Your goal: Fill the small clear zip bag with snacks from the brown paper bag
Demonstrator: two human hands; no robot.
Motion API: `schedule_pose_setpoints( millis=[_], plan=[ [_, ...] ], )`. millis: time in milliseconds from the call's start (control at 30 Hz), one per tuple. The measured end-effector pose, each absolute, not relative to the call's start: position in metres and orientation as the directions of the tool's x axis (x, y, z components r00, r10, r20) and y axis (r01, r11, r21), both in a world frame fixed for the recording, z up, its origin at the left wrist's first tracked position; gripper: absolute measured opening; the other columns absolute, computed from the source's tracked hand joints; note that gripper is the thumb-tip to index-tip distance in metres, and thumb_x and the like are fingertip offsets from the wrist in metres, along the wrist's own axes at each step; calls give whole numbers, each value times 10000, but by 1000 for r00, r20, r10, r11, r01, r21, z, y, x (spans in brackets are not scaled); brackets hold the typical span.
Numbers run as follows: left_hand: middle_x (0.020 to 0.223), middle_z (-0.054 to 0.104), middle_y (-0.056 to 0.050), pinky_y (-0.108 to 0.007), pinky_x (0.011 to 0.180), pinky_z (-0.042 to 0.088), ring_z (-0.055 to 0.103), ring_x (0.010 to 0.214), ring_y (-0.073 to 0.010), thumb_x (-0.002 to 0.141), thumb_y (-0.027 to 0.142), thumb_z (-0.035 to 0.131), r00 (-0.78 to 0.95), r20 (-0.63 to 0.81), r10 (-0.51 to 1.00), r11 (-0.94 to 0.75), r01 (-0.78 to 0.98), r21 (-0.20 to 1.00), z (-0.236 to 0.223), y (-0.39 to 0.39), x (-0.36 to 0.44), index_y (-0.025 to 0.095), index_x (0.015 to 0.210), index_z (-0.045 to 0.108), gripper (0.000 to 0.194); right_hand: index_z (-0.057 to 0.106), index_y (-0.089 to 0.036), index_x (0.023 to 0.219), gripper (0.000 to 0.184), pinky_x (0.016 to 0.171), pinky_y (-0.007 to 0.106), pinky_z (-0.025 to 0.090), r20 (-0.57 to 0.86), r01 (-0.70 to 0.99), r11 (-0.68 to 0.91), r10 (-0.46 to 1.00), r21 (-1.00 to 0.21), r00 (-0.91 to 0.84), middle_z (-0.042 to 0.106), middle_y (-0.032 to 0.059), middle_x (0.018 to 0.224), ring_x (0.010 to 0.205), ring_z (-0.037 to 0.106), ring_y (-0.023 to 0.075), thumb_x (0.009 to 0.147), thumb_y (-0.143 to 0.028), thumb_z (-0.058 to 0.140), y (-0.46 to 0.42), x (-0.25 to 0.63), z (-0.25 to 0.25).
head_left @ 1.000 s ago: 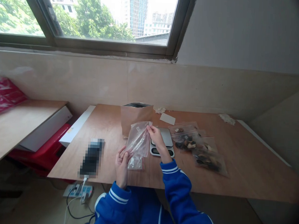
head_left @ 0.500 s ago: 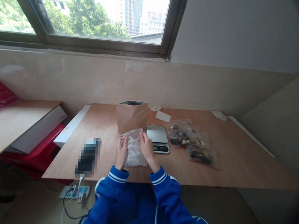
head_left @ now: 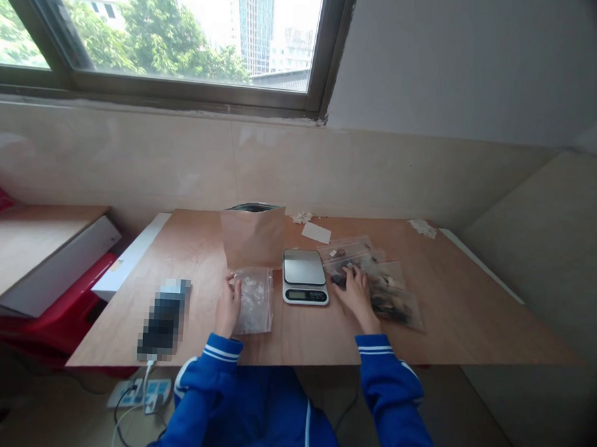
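My left hand (head_left: 229, 306) pinches the left edge of a clear plastic zip bag (head_left: 256, 305), which lies or hangs just over the table in front of a brown kraft pouch (head_left: 254, 238). The pouch stands upright with its mouth open. To its right sits a small digital kitchen scale (head_left: 304, 269) with a bare steel plate. My right hand (head_left: 357, 294) is over several zip bags (head_left: 399, 305) filled with dark and tan pieces. Its fingers are spread and curve down at one bag; whether they touch it I cannot tell.
A white card (head_left: 317, 232) lies behind the scale, near crumpled whitish bits (head_left: 303, 218). At the left, a phone-like blurred item (head_left: 163, 320) has a white cable running to a power strip (head_left: 139, 394) below. A red stool (head_left: 48, 310) stands between the tables.
My right hand has let go of the clear zip bag and moved right, past the scale, to the filled bags. The left hand keeps hold of the clear bag. The view has shifted slightly.
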State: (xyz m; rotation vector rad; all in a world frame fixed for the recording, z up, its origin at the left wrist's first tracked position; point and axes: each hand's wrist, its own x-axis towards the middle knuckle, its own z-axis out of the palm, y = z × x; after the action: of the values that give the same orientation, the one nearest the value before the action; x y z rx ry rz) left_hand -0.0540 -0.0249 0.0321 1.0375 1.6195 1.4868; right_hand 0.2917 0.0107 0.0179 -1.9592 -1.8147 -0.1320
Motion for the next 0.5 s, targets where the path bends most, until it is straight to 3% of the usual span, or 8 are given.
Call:
schedule_pose_setpoints(
  millis=[100,200,333,433,500],
  plan=[
    [663,563,25,-318,672,433,550,560,-193,848,299,576,-456,57,888,44,208,977,33,-27,-56,211,1171,552,335,496,-121,1269,512,1029,535,323,371,981,-79,918,-177,141,413,219,1393,1347,282,405,800,-312,571,12,287,6],
    [787,583,-25,-382,782,457,589,698,-219,850,296,552,-468,157,870,5,327,945,34,-27,-55,204,1198,541,360,543,-130,1208,416,1017,525,332,426,978,-100,889,-181,169,486,200,1334,1335,305,387,805,-227,524,12,283,3],
    [1118,541,-161,-531,952,377,535,1041,-314,843,303,544,-470,345,813,8,600,800,36,-30,-47,171,1168,593,354,624,-167,1047,277,984,489,371,459,960,-71,867,-272,194,601,148,1193,1272,394,355,804,-182,492,9,288,10],
    [1308,482,-161,-560,1011,313,475,1179,-341,871,316,516,-335,363,870,-31,696,717,30,-36,-35,236,1132,635,298,640,-181,899,181,939,459,406,481,925,-8,852,-379,205,642,131,1102,1163,500,319,810,-199,483,5,293,23],
    [1356,485,-143,-560,1058,260,431,1260,-349,852,315,555,-246,355,902,-97,685,722,20,-39,-27,259,1089,654,263,629,-179,851,166,900,430,431,523,878,39,816,-477,248,657,130,1045,1040,569,284,819,-218,471,1,293,38]
  ],
)
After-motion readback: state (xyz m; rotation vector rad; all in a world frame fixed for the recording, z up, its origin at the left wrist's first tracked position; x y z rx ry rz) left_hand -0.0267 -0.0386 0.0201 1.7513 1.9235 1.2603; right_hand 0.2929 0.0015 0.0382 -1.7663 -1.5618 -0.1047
